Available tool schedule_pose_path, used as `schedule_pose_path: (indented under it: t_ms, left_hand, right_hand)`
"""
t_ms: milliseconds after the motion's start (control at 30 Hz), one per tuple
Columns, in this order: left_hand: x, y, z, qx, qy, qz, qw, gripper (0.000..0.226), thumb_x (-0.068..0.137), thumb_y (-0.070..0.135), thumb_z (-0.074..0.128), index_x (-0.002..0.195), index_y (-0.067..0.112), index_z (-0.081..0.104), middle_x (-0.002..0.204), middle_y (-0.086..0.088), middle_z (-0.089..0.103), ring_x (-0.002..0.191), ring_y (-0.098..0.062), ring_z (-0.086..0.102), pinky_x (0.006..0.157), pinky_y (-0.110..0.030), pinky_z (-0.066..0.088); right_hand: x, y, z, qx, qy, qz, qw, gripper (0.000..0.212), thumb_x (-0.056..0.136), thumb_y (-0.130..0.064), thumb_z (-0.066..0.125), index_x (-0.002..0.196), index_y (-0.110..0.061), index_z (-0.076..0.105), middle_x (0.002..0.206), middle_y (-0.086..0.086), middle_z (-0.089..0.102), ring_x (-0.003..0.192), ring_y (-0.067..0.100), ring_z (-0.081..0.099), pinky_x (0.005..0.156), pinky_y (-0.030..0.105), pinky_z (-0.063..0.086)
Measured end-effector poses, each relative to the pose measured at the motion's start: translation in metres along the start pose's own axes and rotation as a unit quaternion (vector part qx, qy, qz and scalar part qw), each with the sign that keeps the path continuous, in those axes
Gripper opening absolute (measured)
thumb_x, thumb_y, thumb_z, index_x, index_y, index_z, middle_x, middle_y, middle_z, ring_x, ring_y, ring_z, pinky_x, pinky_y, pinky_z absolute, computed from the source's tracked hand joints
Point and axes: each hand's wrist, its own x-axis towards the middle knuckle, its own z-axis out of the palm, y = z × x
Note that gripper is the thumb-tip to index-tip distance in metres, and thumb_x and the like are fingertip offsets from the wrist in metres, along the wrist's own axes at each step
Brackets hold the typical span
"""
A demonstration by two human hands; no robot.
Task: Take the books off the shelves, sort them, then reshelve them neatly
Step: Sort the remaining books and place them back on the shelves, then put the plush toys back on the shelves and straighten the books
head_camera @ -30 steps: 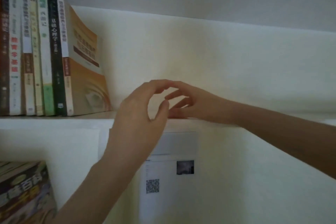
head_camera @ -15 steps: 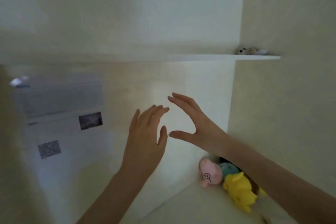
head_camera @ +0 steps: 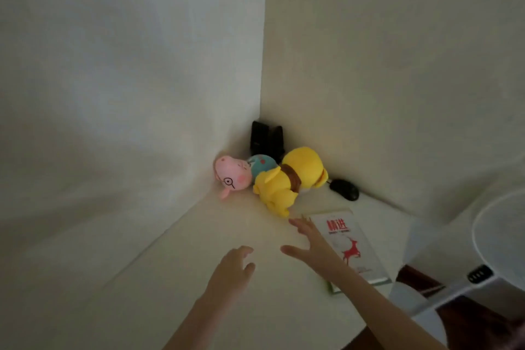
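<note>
Head view, looking down into a bench corner. Left grip (head_camera: 231, 270) released, fingers loosely spread, holding nothing, over bare white bench (head_camera: 184, 293). Right grip (head_camera: 312, 247) also released, fingers straight and splayed, reaching across the left edge of a white book (head_camera: 355, 247); contact with the cover impossible to tell. Book flat on bench, face up, red deer and red title on cover, green edge showing beneath. Just beyond the fingertips: yellow plush toy (head_camera: 287, 179) on its side, touching pink pig plush (head_camera: 231, 176) with glasses. Black mouse (head_camera: 344, 189) near right wall. Dark upright object (head_camera: 267, 139) in corner behind the toys. White round appliance (head_camera: 500, 236) far right.
</note>
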Motion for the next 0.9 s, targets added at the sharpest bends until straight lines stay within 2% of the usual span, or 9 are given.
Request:
schedule_pose_path:
  t_ms: [133,233,400,533,567,600,667,733,900]
  left_hand:
    - [0.034,0.010,0.058,-0.065,-0.098,-0.068,0.991,0.042,0.094,0.017,0.053,0.135,0.014,0.046,0.134,-0.009,0.051,0.119,-0.020,0.053,0.096,-0.025,0.042]
    - [0.056,0.024,0.089,-0.103,-0.135,-0.109,0.980,0.048,0.094,0.018,0.055,0.140,0.014,0.040,0.139,-0.013,0.046,0.122,-0.022,0.051,0.098,-0.026,0.040]
    - [0.088,0.056,0.123,-0.233,-0.165,-0.176,0.942,0.069,0.094,0.023,0.057,0.150,0.015,0.018,0.152,-0.015,0.029,0.137,-0.024,0.035,0.103,-0.029,0.034]
    - [0.111,0.076,0.151,-0.300,-0.159,-0.195,0.920,0.083,0.091,0.030,0.060,0.153,0.017,0.005,0.156,-0.010,0.020,0.140,-0.024,0.029,0.111,-0.036,0.031]
    - [0.116,0.080,0.157,-0.307,-0.158,-0.187,0.920,0.084,0.091,0.030,0.060,0.153,0.017,0.005,0.156,-0.008,0.022,0.139,-0.024,0.031,0.111,-0.036,0.031]
    - [0.120,0.084,0.164,-0.313,-0.160,-0.176,0.920,0.082,0.091,0.029,0.061,0.152,0.017,0.007,0.154,-0.007,0.028,0.137,-0.024,0.036,0.108,-0.033,0.036]
    - [0.128,0.088,0.176,-0.331,-0.156,-0.161,0.917,0.073,0.088,0.031,0.064,0.147,0.021,0.023,0.143,-0.005,0.046,0.120,-0.021,0.053,0.086,-0.024,0.051]
    - [0.135,0.086,0.185,-0.342,-0.138,-0.189,0.910,0.069,0.077,0.042,0.071,0.135,0.022,0.040,0.126,-0.006,0.056,0.105,-0.019,0.061,0.070,-0.023,0.052]
    - [0.143,0.074,0.188,-0.369,-0.119,-0.247,0.888,0.084,0.048,0.058,0.082,0.116,0.017,0.057,0.107,-0.004,0.068,0.091,-0.019,0.068,0.077,-0.035,0.058]
  right_hand:
    - [0.012,0.069,-0.023,-0.018,0.025,0.100,0.995,0.070,0.085,-0.036,0.070,0.144,-0.020,0.036,0.148,-0.001,0.030,0.140,0.018,0.026,0.114,0.033,0.022]
    - [0.023,0.114,-0.045,-0.053,0.065,0.148,0.985,0.073,0.081,-0.039,0.073,0.143,-0.023,0.037,0.152,0.005,0.030,0.140,0.028,0.029,0.115,0.048,0.024]
    - [0.041,0.160,-0.082,-0.080,0.109,0.278,0.951,0.107,0.079,-0.056,0.068,0.154,-0.022,0.000,0.161,0.011,0.004,0.147,0.033,0.008,0.117,0.048,0.011]
    - [0.054,0.186,-0.097,0.049,0.115,0.350,0.928,0.128,0.062,-0.076,0.065,0.151,-0.029,-0.013,0.151,0.014,0.032,0.129,0.037,0.045,0.107,0.052,0.038]
    - [0.055,0.191,-0.094,0.048,0.114,0.354,0.927,0.128,0.061,-0.079,0.064,0.151,-0.029,-0.012,0.148,0.013,0.036,0.127,0.036,0.047,0.106,0.052,0.040]
    - [0.055,0.194,-0.091,0.030,0.113,0.354,0.928,0.123,0.065,-0.077,0.062,0.152,-0.027,-0.009,0.145,0.012,0.039,0.129,0.036,0.044,0.106,0.052,0.039]
    - [0.055,0.199,-0.082,-0.005,0.123,0.341,0.932,0.105,0.079,-0.064,0.061,0.153,-0.022,-0.001,0.144,0.011,0.039,0.135,0.035,0.033,0.109,0.050,0.034]
    - [0.054,0.202,-0.078,-0.025,0.129,0.329,0.935,0.097,0.085,-0.055,0.061,0.153,-0.020,0.003,0.147,0.011,0.037,0.138,0.034,0.027,0.109,0.049,0.028]
    - [0.051,0.206,-0.075,-0.012,0.140,0.308,0.941,0.092,0.085,-0.047,0.065,0.153,-0.028,0.005,0.145,0.009,0.034,0.135,0.031,0.027,0.107,0.050,0.029]
